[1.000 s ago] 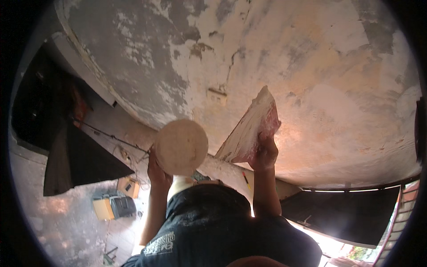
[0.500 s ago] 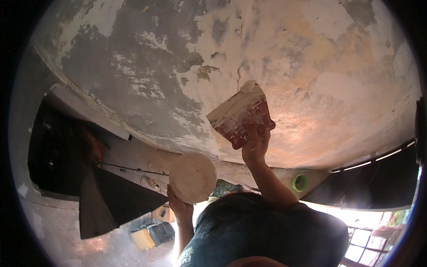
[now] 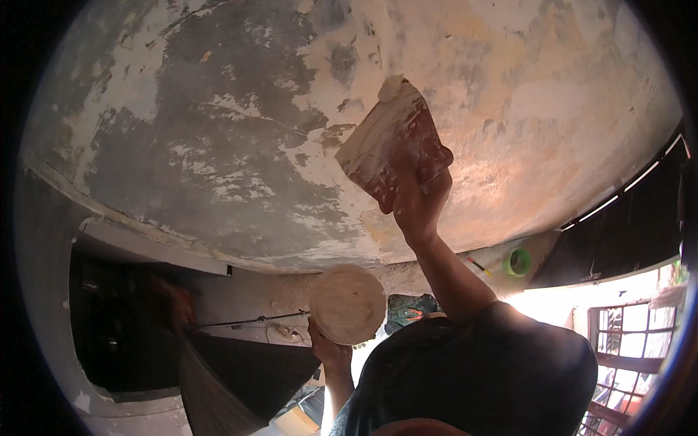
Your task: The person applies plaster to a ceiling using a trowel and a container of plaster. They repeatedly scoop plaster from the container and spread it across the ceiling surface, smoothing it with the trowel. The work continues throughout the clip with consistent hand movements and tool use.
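Note:
My right hand [image 3: 423, 207] is closed around the dark red grip of a wide putty spreader [image 3: 389, 149], raised in the middle of the view. Pale putty smears its blade, with a thicker dab at the upper corner. That corner is at or close to a patchy plastered surface [image 3: 240, 145]; whether it touches I cannot tell. Lower down, my left hand [image 3: 331, 350] grips the edge of a round, pale putty tub [image 3: 347, 305], whose face is streaked with putty. Some fingers of my left hand are hidden behind it.
Grey bare areas and whitish to orange filled areas cover the big surface. A dark opening [image 3: 123, 320] and a dark hanging sheet [image 3: 247, 370] are at the left. At the right are a green round container [image 3: 517, 262], a dark panel [image 3: 618, 240] and a bright barred window [image 3: 629, 341].
My right hand and the spreader have moved up along the surface. The tub in my left hand appears farther right. The whole view has shifted as well.

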`<move>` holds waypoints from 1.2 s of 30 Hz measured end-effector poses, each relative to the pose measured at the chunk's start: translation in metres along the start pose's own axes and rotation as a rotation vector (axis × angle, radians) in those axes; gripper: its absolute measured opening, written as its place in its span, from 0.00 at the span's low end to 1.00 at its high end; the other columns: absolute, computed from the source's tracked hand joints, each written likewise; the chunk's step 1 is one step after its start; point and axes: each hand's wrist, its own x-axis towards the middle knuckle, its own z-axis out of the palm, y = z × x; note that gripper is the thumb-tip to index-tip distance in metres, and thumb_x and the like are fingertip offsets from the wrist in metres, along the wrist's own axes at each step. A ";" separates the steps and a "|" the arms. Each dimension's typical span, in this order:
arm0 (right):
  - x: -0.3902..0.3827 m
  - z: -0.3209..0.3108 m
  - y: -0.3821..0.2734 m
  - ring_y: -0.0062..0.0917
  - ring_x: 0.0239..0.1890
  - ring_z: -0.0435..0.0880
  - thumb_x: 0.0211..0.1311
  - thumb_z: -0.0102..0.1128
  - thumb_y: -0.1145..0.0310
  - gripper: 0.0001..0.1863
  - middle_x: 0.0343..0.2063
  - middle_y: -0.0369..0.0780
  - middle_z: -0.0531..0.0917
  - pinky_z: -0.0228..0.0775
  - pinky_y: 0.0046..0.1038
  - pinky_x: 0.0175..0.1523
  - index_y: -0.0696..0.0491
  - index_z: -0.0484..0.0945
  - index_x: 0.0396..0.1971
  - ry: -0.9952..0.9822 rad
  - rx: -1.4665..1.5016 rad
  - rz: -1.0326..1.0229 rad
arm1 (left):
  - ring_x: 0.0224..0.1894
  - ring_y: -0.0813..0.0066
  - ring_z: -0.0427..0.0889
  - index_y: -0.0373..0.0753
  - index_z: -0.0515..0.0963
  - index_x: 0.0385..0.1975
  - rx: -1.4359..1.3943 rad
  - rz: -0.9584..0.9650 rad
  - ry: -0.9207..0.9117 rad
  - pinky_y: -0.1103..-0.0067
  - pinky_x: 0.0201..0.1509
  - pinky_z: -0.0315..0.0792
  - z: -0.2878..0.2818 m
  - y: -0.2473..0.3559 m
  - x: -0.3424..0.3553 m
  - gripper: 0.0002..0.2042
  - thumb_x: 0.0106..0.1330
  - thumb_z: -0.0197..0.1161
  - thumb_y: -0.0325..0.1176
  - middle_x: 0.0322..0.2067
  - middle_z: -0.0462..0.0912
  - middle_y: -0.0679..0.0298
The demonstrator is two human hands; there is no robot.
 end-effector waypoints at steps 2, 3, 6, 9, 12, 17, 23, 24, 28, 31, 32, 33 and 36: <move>0.001 0.005 -0.002 0.13 0.36 0.78 0.74 0.61 0.78 0.09 0.34 0.33 0.84 0.73 0.22 0.43 0.61 0.79 0.50 0.034 -0.069 -0.059 | 0.69 0.54 0.77 0.39 0.67 0.73 0.125 0.030 0.011 0.56 0.70 0.78 -0.001 0.003 0.000 0.28 0.84 0.45 0.53 0.67 0.76 0.53; 0.002 0.008 -0.004 0.14 0.36 0.79 0.74 0.61 0.77 0.09 0.34 0.33 0.84 0.73 0.22 0.43 0.61 0.79 0.50 0.054 -0.105 -0.088 | 0.69 0.53 0.77 0.39 0.67 0.73 0.242 0.067 0.028 0.55 0.71 0.77 0.003 0.003 -0.005 0.28 0.84 0.45 0.53 0.68 0.75 0.53; 0.002 0.012 -0.004 0.14 0.37 0.79 0.73 0.62 0.77 0.10 0.36 0.33 0.84 0.74 0.22 0.44 0.61 0.79 0.51 0.095 -0.200 -0.108 | 0.69 0.57 0.76 0.37 0.64 0.74 0.097 0.007 0.035 0.62 0.71 0.76 -0.008 0.008 -0.001 0.26 0.82 0.56 0.42 0.68 0.73 0.50; -0.003 0.000 0.001 0.14 0.40 0.79 0.73 0.63 0.77 0.10 0.39 0.35 0.85 0.74 0.23 0.45 0.60 0.79 0.50 0.082 -0.257 -0.024 | 0.70 0.58 0.76 0.36 0.61 0.74 -0.077 -0.078 -0.046 0.65 0.70 0.76 -0.023 0.006 0.007 0.28 0.81 0.61 0.37 0.69 0.71 0.50; -0.017 -0.007 0.005 0.15 0.39 0.81 0.72 0.63 0.76 0.10 0.40 0.35 0.84 0.75 0.23 0.44 0.60 0.79 0.50 0.113 -0.163 0.064 | 0.70 0.58 0.75 0.35 0.60 0.74 -0.017 -0.056 -0.080 0.63 0.71 0.77 -0.038 0.003 0.015 0.27 0.82 0.59 0.38 0.70 0.69 0.50; -0.053 -0.027 0.043 0.16 0.33 0.82 0.72 0.62 0.75 0.10 0.37 0.34 0.84 0.75 0.22 0.34 0.60 0.80 0.50 0.214 0.004 0.318 | 0.72 0.57 0.73 0.37 0.61 0.74 -0.041 -0.106 -0.023 0.59 0.71 0.77 -0.044 0.010 0.022 0.27 0.85 0.51 0.46 0.71 0.69 0.53; -0.073 -0.027 0.072 0.15 0.37 0.83 0.73 0.64 0.74 0.11 0.39 0.35 0.86 0.76 0.22 0.39 0.62 0.81 0.51 0.222 0.049 0.211 | 0.71 0.57 0.75 0.41 0.67 0.73 0.094 -0.149 -0.029 0.58 0.73 0.75 -0.047 0.030 0.015 0.28 0.84 0.46 0.55 0.70 0.74 0.56; -0.073 -0.025 0.074 0.15 0.38 0.83 0.73 0.65 0.74 0.11 0.40 0.36 0.86 0.77 0.22 0.41 0.62 0.81 0.51 0.232 0.051 0.177 | 0.71 0.57 0.75 0.41 0.67 0.73 0.091 -0.158 -0.037 0.58 0.73 0.75 -0.050 0.031 0.016 0.28 0.84 0.46 0.55 0.70 0.74 0.56; -0.080 -0.019 0.086 0.15 0.40 0.82 0.72 0.65 0.75 0.11 0.41 0.36 0.86 0.76 0.23 0.45 0.62 0.81 0.51 0.297 0.035 0.242 | 0.71 0.58 0.75 0.42 0.69 0.72 0.103 -0.139 -0.089 0.58 0.73 0.74 -0.062 0.031 0.015 0.28 0.84 0.45 0.54 0.69 0.75 0.56; -0.087 -0.015 0.088 0.15 0.40 0.81 0.72 0.65 0.75 0.11 0.39 0.36 0.86 0.75 0.23 0.44 0.62 0.81 0.50 0.303 0.002 0.279 | 0.71 0.58 0.75 0.42 0.68 0.72 0.039 -0.152 -0.033 0.58 0.72 0.75 -0.066 0.029 0.009 0.28 0.84 0.44 0.54 0.69 0.75 0.56; -0.090 -0.010 0.088 0.15 0.40 0.82 0.72 0.65 0.75 0.12 0.40 0.36 0.87 0.76 0.23 0.43 0.62 0.81 0.51 0.309 0.022 0.270 | 0.71 0.58 0.75 0.42 0.68 0.72 0.043 -0.154 -0.048 0.58 0.72 0.75 -0.068 0.030 0.008 0.28 0.84 0.44 0.54 0.69 0.75 0.56; -0.092 -0.007 0.088 0.15 0.40 0.82 0.72 0.65 0.75 0.12 0.41 0.36 0.87 0.76 0.23 0.43 0.62 0.81 0.51 0.319 0.038 0.258 | 0.71 0.58 0.75 0.42 0.68 0.72 0.048 -0.162 -0.067 0.58 0.72 0.75 -0.069 0.030 0.007 0.27 0.85 0.44 0.54 0.69 0.75 0.57; -0.096 -0.003 0.094 0.15 0.38 0.83 0.72 0.64 0.74 0.12 0.38 0.36 0.87 0.76 0.23 0.42 0.62 0.81 0.51 0.316 -0.023 0.215 | 0.71 0.55 0.74 0.40 0.67 0.73 0.085 -0.139 -0.046 0.57 0.73 0.74 -0.080 0.023 0.006 0.28 0.85 0.44 0.53 0.69 0.73 0.53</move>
